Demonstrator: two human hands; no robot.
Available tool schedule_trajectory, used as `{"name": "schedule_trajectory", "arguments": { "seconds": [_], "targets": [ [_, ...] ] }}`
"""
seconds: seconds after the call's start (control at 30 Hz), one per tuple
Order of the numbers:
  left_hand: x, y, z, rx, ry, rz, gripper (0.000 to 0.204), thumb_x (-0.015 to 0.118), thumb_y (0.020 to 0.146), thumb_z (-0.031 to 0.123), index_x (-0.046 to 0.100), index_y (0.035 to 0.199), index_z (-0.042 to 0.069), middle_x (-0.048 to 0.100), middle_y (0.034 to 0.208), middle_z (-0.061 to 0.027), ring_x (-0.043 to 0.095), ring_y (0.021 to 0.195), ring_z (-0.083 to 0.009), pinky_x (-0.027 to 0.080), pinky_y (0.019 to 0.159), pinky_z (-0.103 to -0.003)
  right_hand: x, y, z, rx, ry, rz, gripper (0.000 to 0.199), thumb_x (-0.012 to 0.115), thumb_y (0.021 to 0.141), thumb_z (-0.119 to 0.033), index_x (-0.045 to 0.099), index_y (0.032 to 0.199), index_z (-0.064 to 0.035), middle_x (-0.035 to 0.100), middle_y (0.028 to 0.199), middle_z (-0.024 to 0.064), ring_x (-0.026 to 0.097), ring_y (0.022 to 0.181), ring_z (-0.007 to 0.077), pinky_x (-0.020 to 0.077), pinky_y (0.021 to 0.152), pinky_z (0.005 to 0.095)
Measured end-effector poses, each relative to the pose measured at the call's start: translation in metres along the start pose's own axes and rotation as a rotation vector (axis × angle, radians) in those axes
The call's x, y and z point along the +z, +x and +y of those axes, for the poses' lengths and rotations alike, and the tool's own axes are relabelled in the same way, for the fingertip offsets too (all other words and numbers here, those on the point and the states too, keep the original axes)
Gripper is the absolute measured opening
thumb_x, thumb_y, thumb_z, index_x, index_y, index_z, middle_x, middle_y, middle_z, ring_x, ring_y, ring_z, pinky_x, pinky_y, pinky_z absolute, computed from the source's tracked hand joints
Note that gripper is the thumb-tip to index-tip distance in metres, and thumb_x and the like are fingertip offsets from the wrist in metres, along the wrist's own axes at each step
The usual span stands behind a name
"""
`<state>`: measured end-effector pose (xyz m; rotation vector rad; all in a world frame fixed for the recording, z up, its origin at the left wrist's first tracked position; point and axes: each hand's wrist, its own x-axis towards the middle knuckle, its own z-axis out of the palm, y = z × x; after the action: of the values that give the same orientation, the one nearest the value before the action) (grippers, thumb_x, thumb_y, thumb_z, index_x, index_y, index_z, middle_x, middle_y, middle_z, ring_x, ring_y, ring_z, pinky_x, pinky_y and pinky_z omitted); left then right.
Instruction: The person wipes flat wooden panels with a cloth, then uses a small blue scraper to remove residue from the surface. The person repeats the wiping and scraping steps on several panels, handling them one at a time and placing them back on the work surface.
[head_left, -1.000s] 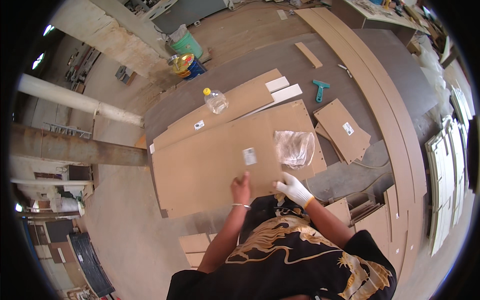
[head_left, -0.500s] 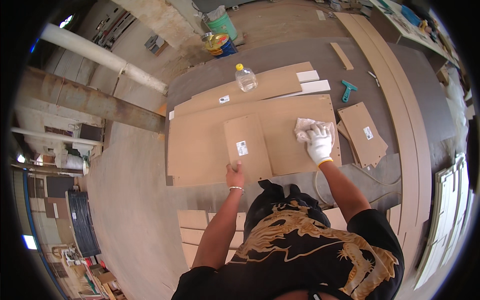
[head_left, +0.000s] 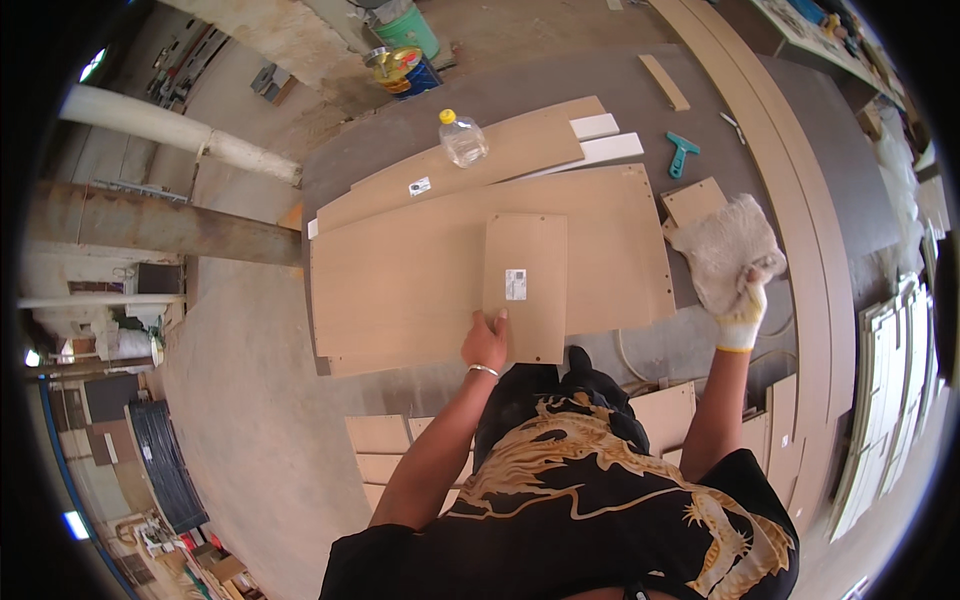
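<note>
My left hand (head_left: 487, 341), bare with a bracelet at the wrist, is closed on the near left edge of a small light-brown board (head_left: 527, 245) bearing a white label. The board lies over a larger light-brown panel (head_left: 400, 270) with small holes near its ends. In a white glove, my right hand (head_left: 743, 312) grips a pale fluffy cloth (head_left: 722, 245). The cloth hangs spread out to the right of the large panel, hiding most of the small stacked boards (head_left: 690, 202) there.
A clear bottle with a yellow cap (head_left: 463, 140) stands on another panel (head_left: 360, 200) farther back. A teal scraper (head_left: 682, 153) lies on the dark worktable (head_left: 610, 75). Long boards (head_left: 790, 170) run along the right. A paint bucket (head_left: 405, 72) stands beyond the table.
My right hand has lifted the cloth off the large panel and swung it right, and the cloth has opened out. The small board has turned straighter and shifted right with my left hand.
</note>
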<state>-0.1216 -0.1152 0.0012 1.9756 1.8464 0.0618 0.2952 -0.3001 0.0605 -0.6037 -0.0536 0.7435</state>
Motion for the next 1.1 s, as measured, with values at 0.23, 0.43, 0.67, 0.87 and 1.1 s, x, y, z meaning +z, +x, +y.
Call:
{"name": "schedule_trajectory", "arguments": {
  "seconds": [0.23, 0.43, 0.67, 0.87, 1.1],
  "targets": [
    [-0.004, 0.024, 0.058, 0.255, 0.232, -0.115, 0.056, 0.061, 0.101, 0.051, 0.056, 0.133, 0.005, 0.064, 0.137, -0.0226, 0.061, 0.125, -0.043, 0.051, 0.096, -0.058, 0.028, -0.007, 0.021, 0.005, -0.438, 0.269, 0.05, 0.067, 0.092, -0.002, 0.055, 0.14, -0.0055, 0.066, 0.116, 0.0103, 0.067, 0.097, 0.0227, 0.0596, 0.085, 0.0381],
    [0.025, 0.025, 0.068, 0.629, 0.173, 0.118, 0.069, 0.065, 0.098, 0.034, 0.043, 0.153, -0.004, 0.038, 0.164, -0.0271, 0.035, 0.152, -0.045, 0.028, 0.124, -0.059, 0.05, -0.066, 0.115, -0.13, -1.744, -0.223, 0.051, 0.064, 0.094, -0.023, 0.061, 0.143, -0.0062, 0.058, 0.131, 0.0166, 0.048, 0.12, 0.0362, 0.0386, 0.102, 0.0502],
    [0.042, 0.024, 0.066, 0.746, 0.154, -0.038, 0.074, 0.054, 0.1, 0.025, 0.03, 0.16, -0.011, 0.022, 0.171, -0.0317, 0.022, 0.159, -0.0487, 0.018, 0.13, -0.06, 0.047, -0.053, 0.202, -0.186, -2.143, -0.425, 0.062, 0.068, 0.088, -0.028, 0.059, 0.145, -0.0046, 0.045, 0.161, 0.0257, 0.037, 0.15, 0.0513, 0.0192, 0.127, 0.064],
    [0.046, 0.026, 0.057, 0.785, 0.032, -0.101, 0.072, 0.054, 0.099, 0.025, 0.033, 0.156, -0.013, 0.024, 0.167, -0.0376, 0.023, 0.156, -0.055, 0.016, 0.128, -0.066, 0.087, 0.083, 0.238, -0.447, -2.184, -0.397, 0.047, 0.054, 0.101, -0.03, 0.064, 0.141, -0.0076, 0.053, 0.154, 0.0224, 0.041, 0.149, 0.04, 0.0233, 0.125, 0.0601],
    [0.049, 0.024, 0.061, 0.735, 0.034, -0.134, 0.073, 0.056, 0.099, 0.027, 0.033, 0.158, -0.01, 0.024, 0.165, -0.042, 0.021, 0.154, -0.0594, 0.016, 0.127, -0.07, 0.152, 0.086, 0.242, 0.046, -2.031, -1.001, 0.043, 0.06, 0.098, -0.037, 0.068, 0.129, -0.0088, 0.066, 0.137, 0.0186, 0.056, 0.135, 0.037, 0.0373, 0.12, 0.0456]
  ]
}}
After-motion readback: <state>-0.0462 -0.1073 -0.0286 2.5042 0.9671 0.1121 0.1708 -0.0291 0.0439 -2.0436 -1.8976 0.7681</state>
